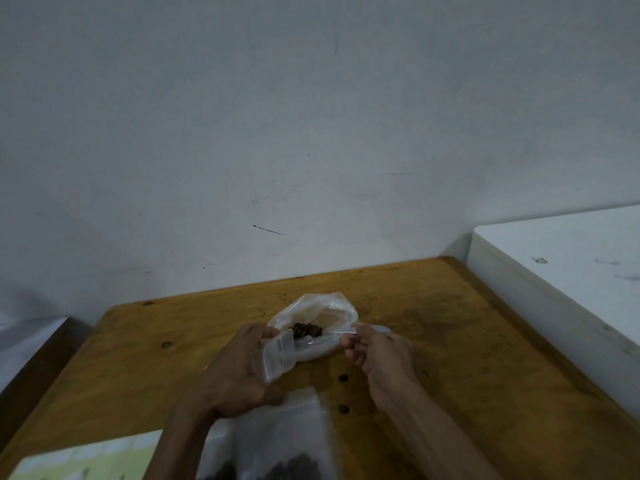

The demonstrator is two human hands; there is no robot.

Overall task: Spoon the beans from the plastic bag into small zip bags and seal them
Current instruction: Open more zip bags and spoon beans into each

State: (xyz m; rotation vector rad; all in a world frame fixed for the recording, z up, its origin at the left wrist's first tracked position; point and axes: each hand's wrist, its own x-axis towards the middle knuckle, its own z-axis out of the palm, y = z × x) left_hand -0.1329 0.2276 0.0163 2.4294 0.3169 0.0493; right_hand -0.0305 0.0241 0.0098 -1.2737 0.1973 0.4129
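A clear plastic bag (325, 313) lies open on the wooden table (450, 341), with dark brown beans (307, 330) showing in its mouth. My left hand (239, 368) grips a small empty zip bag (278, 356) and holds it just in front of the plastic bag. My right hand (375, 355) is closed around the handle of a clear plastic spoon (325, 337), which points left toward the beans and the zip bag's mouth. I cannot make out the spoon's bowl.
Nearer to me lie larger clear bags (277, 441) with dark beans inside. A pale green sheet (86, 459) sits at the table's near left corner. A white cabinet (561, 271) stands against the table's right edge, and a wall rises behind.
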